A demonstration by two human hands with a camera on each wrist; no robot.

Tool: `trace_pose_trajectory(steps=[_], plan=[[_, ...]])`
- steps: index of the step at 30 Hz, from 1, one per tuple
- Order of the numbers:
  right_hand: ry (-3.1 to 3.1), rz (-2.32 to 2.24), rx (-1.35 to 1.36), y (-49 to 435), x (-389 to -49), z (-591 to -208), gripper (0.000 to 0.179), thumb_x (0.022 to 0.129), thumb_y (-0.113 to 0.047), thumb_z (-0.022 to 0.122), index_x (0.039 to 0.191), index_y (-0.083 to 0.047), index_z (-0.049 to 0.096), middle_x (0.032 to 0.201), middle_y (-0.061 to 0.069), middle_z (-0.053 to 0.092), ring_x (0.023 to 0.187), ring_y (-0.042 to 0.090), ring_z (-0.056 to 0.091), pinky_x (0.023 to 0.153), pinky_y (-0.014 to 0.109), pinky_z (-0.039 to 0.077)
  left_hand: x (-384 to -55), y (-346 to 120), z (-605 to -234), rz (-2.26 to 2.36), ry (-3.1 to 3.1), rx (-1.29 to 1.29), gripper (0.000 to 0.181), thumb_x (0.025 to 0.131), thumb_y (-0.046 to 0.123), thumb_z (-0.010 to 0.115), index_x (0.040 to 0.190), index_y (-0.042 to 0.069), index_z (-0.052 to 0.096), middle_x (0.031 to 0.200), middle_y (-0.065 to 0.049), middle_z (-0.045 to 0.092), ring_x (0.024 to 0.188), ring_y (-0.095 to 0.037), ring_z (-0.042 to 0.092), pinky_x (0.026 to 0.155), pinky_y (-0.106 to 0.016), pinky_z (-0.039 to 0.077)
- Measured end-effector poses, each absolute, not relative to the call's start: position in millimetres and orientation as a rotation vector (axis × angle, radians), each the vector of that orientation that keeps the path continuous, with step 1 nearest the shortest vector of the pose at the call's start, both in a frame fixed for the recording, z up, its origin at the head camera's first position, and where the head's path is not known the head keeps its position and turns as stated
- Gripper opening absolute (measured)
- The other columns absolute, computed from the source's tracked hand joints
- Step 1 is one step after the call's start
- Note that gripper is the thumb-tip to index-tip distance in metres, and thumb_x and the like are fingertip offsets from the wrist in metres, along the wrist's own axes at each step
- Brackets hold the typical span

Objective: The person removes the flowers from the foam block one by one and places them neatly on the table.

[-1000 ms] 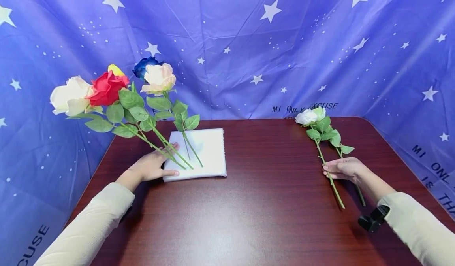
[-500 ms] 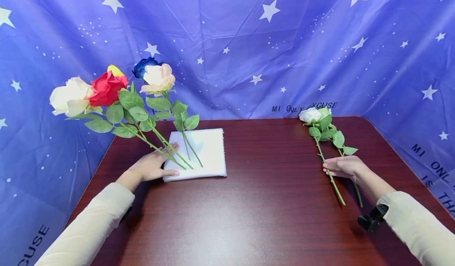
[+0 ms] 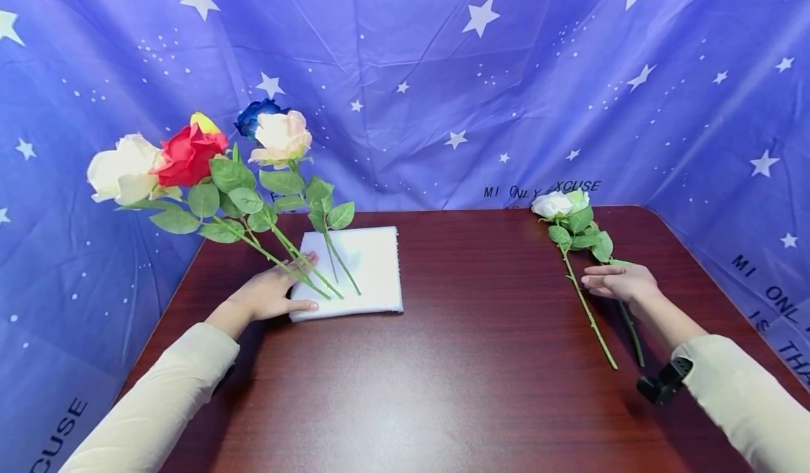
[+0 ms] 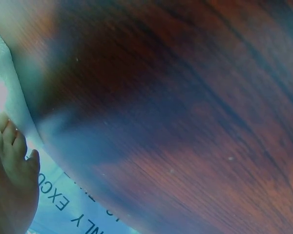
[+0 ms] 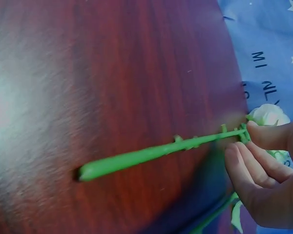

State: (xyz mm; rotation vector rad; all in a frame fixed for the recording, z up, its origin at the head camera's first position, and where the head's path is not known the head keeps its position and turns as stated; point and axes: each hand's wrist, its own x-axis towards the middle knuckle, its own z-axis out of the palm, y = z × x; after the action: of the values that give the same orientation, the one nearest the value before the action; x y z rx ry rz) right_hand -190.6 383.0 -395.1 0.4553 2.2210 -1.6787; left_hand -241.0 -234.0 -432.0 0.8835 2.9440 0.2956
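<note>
My left hand rests on the left side of a white foam block, thumb and fingers spread. Several artificial roses stand tilted in the block: a cream rose, a red rose, a yellow one behind it, a blue rose and a pale pink rose. At the right, two white roses lie on the table, the nearer one's bloom overlapping the other. My right hand is right by the nearer stem, fingers extended, over the second stem.
The dark red wooden table has rounded far corners. Behind and beside it hangs a blue curtain with white stars and printed letters. A black wrist camera sits on the right sleeve.
My right hand held the nearer white rose's stem and shifted the bloom slightly right; now its fingers have come off the stem, moving a little right and away. My left hand stays put.
</note>
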Motion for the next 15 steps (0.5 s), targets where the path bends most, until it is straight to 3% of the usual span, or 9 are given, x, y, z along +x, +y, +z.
trace_pose_trajectory(steps=[3,4,7,10,13,15], plan=[[2.238,-1.766,0.464,378,-194,-391,0.024,0.09,-0.007,0.064,0.08,-0.029,0.069,0.068,-0.02,0.07,0.068,-0.007,0.067,0.07,0.014,0.057,-241,-234,-432,0.291,2.94,0.878,0.09,0.083,0.055,0.065,0.151,0.007,0.03,0.157,-0.017,0.03,0.142,-0.039,0.033,0.114,-0.052,0.033],[2.255,-1.773,0.45,376,-195,-391,0.022,0.09,-0.007,0.065,0.082,-0.027,0.069,0.068,-0.02,0.07,0.069,-0.007,0.067,0.071,0.014,0.057,-241,-235,-431,0.29,2.939,0.877,0.09,0.083,0.055,0.065,0.151,0.007,0.03,0.157,-0.017,0.029,0.142,-0.039,0.033,0.114,-0.052,0.033],[2.275,-1.795,0.405,367,-200,-389,0.02,0.09,-0.007,0.065,0.106,-0.017,0.069,0.072,-0.02,0.07,0.072,-0.008,0.067,0.075,0.015,0.057,-240,-235,-431,0.283,2.941,0.872,0.09,0.083,0.055,0.065,0.151,0.007,0.03,0.157,-0.017,0.029,0.143,-0.038,0.033,0.114,-0.051,0.033],[2.305,-1.774,0.349,355,-207,-387,0.049,0.09,-0.009,0.065,0.135,0.004,0.049,0.075,-0.023,0.069,0.075,-0.01,0.066,0.08,0.016,0.057,-240,-234,-430,0.284,2.945,0.872,0.09,0.083,0.054,0.065,0.151,0.006,0.03,0.157,-0.016,0.03,0.142,-0.038,0.034,0.114,-0.051,0.034],[2.325,-1.768,0.271,342,-213,-385,0.066,0.091,-0.009,0.065,0.141,0.017,0.031,0.08,-0.024,0.068,0.078,-0.01,0.066,0.083,0.018,0.056,-240,-234,-430,0.286,2.949,0.874,0.091,0.083,0.054,0.066,0.151,0.006,0.03,0.157,-0.016,0.03,0.142,-0.037,0.035,0.113,-0.051,0.034],[2.314,-1.799,0.221,332,-217,-384,0.065,0.091,-0.009,0.064,0.141,0.019,0.031,0.08,-0.022,0.069,0.079,-0.009,0.067,0.084,0.018,0.056,-240,-234,-431,0.284,2.951,0.875,0.091,0.083,0.054,0.066,0.151,0.006,0.03,0.157,-0.016,0.031,0.141,-0.037,0.035,0.113,-0.051,0.034]])
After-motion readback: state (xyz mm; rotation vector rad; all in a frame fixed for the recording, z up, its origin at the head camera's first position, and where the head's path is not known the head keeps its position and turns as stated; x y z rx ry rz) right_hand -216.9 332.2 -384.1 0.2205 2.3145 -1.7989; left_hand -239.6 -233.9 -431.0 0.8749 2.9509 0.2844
